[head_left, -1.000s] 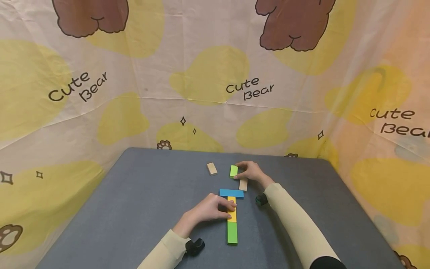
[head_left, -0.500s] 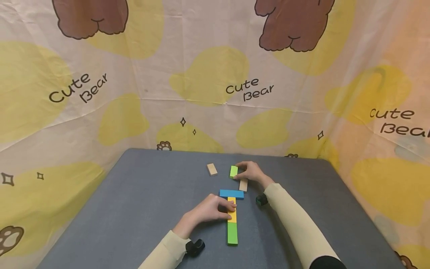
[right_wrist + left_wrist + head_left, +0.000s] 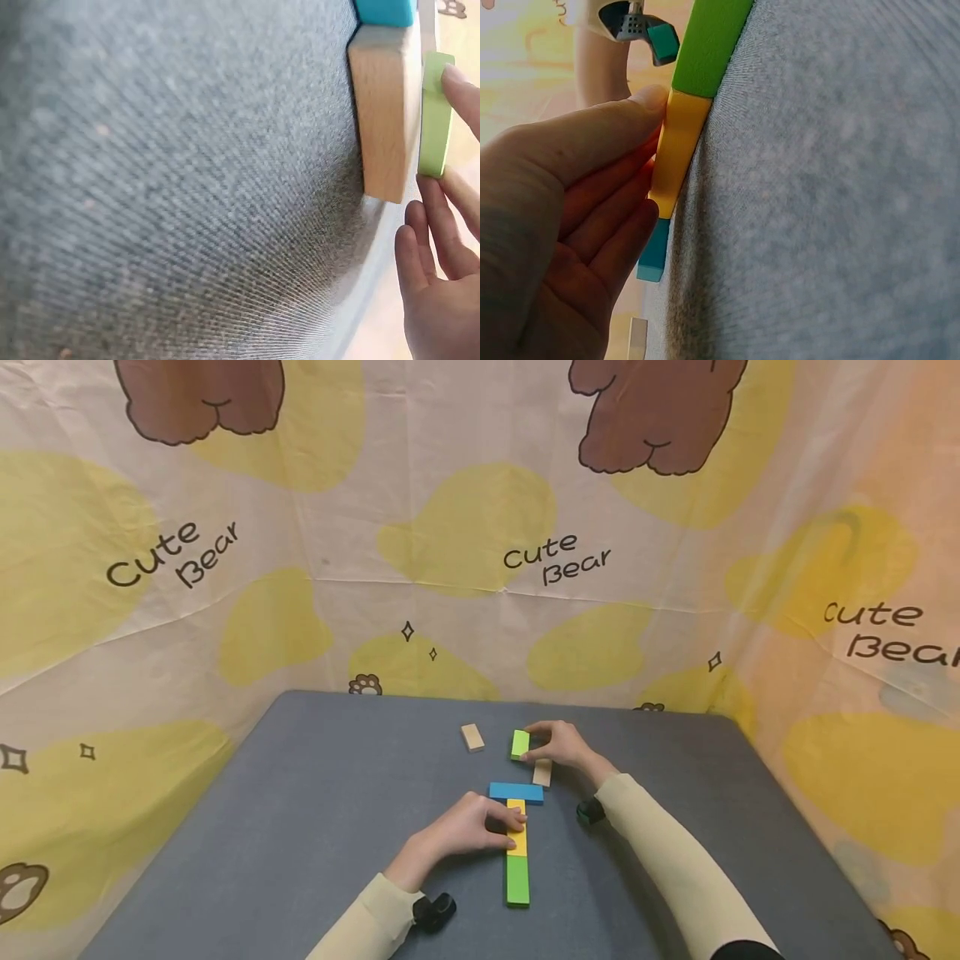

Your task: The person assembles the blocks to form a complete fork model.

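My left hand [image 3: 468,824] holds the yellow block [image 3: 517,847] lightly, thumb and fingertips against it, as the left wrist view also shows. A green block [image 3: 517,882] meets its near end. Across its far end lies a blue block [image 3: 516,793], so the row forms a T. My right hand [image 3: 562,745] pinches a light green block [image 3: 435,131] by its two ends, between thumb and fingers. Just nearer than that block, a plain wooden block [image 3: 542,774] stands by the blue block's right end. Whether the light green block touches the table cannot be told.
Another plain wooden block [image 3: 472,738] lies apart at the back of the grey table [image 3: 337,777]. A patterned cloth [image 3: 450,543] hangs behind the table and down its sides. Both wrists carry small black cameras.
The right wrist and sleeve have shifted slightly right and toward me, while the fingers stay on the light green block. The left hand and the row of blocks look unchanged.
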`<state>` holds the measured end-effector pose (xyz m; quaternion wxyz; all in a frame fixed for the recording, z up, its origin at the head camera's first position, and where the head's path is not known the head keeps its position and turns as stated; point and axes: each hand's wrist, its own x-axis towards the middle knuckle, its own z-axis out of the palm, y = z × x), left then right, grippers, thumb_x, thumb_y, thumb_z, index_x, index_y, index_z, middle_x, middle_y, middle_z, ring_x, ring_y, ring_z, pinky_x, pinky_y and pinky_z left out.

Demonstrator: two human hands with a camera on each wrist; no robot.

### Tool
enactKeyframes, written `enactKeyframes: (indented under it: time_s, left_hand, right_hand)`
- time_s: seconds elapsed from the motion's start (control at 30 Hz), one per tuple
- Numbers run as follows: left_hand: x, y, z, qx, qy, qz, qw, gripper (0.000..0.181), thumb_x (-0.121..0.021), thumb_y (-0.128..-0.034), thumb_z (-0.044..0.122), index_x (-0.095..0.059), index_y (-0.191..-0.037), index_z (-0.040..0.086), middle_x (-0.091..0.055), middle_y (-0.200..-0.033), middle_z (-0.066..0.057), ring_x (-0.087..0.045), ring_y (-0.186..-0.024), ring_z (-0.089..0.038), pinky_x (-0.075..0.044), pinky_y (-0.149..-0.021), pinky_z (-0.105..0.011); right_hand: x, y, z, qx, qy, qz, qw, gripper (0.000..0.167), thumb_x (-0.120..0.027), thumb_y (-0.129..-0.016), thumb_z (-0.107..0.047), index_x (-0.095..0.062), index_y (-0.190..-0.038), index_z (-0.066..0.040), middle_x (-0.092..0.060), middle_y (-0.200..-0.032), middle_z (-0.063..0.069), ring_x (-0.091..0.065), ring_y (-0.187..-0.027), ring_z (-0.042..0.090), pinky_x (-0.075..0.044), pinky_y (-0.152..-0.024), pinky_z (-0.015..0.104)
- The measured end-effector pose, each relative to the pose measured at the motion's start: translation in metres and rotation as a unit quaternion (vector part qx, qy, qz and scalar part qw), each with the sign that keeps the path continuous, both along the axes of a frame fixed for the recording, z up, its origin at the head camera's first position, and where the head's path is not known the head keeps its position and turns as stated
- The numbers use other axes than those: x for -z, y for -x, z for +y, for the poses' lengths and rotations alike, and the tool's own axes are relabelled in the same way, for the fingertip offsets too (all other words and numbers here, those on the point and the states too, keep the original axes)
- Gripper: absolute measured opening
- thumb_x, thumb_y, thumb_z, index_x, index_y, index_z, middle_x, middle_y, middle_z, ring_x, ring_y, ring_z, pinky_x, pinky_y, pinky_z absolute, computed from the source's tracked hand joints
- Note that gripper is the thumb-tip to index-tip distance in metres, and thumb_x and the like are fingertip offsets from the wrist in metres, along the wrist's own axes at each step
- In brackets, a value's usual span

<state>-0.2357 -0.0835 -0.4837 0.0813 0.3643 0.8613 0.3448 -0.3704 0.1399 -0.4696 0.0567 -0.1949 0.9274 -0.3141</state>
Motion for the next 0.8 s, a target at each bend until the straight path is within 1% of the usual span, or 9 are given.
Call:
enactKeyframes:
  time_s: [0.17, 0.3, 0.43, 0.63, 0.8]
  left_hand:
    - [0.0, -0.001, 0.0, 0.0, -0.002, 0.002, 1.0, 0.026, -0.076, -0.0818, 0.029, -0.075, -0.107, 0.024, -0.07, -0.118, 0.013, -0.063, -0.113, 0.004, -0.051, -0.098, -0.022]
    - [0.0, -0.001, 0.0, 0.002, -0.006, 0.004, 1.0, 0.025, -0.077, -0.0814, 0.029, -0.076, -0.105, 0.023, -0.071, -0.117, 0.012, -0.064, -0.112, 0.003, -0.051, -0.097, -0.022]
    - [0.001, 0.0, 0.0, 0.003, -0.004, 0.013, 0.9999, 0.024, -0.076, -0.0817, 0.029, -0.075, -0.105, 0.024, -0.071, -0.117, 0.013, -0.064, -0.111, 0.003, -0.051, -0.096, -0.022]
    - [0.001, 0.0, 0.0, 0.004, -0.004, 0.02, 0.9998, 0.024, -0.076, -0.0816, 0.029, -0.075, -0.106, 0.024, -0.071, -0.117, 0.013, -0.065, -0.111, 0.002, -0.052, -0.096, -0.022]
    - [-0.001, -0.001, 0.0, 0.004, -0.004, 0.019, 0.9998, 0.025, -0.076, -0.0817, 0.029, -0.076, -0.106, 0.023, -0.071, -0.117, 0.013, -0.065, -0.112, 0.002, -0.052, -0.096, -0.023]
  right_hand:
    - [-0.004, -0.007, -0.001, -0.013, 0.01, 0.003, 0.9999, 0.062, -0.082, -0.074, -0.037, -0.062, -0.128, -0.012, -0.064, -0.132, 0.012, -0.061, -0.121, 0.031, -0.052, -0.098, 0.045]
    - [-0.005, -0.012, -0.002, -0.013, 0.013, 0.005, 0.9998, 0.063, -0.084, -0.072, -0.037, -0.064, -0.127, -0.014, -0.065, -0.131, 0.01, -0.062, -0.121, 0.03, -0.052, -0.099, 0.045]
    - [-0.006, -0.017, -0.004, -0.01, 0.02, 0.001, 0.9998, 0.063, -0.084, -0.072, -0.038, -0.064, -0.127, -0.015, -0.064, -0.131, 0.008, -0.061, -0.122, 0.029, -0.051, -0.099, 0.045]
    - [-0.007, -0.023, -0.005, -0.014, 0.027, 0.004, 0.9995, 0.064, -0.083, -0.072, -0.039, -0.063, -0.128, -0.015, -0.063, -0.132, 0.009, -0.06, -0.123, 0.03, -0.051, -0.099, 0.046]
    - [-0.006, -0.029, -0.005, -0.015, 0.025, 0.009, 0.9995, 0.064, -0.084, -0.072, -0.04, -0.063, -0.127, -0.015, -0.064, -0.131, 0.008, -0.061, -0.122, 0.029, -0.052, -0.099, 0.045]
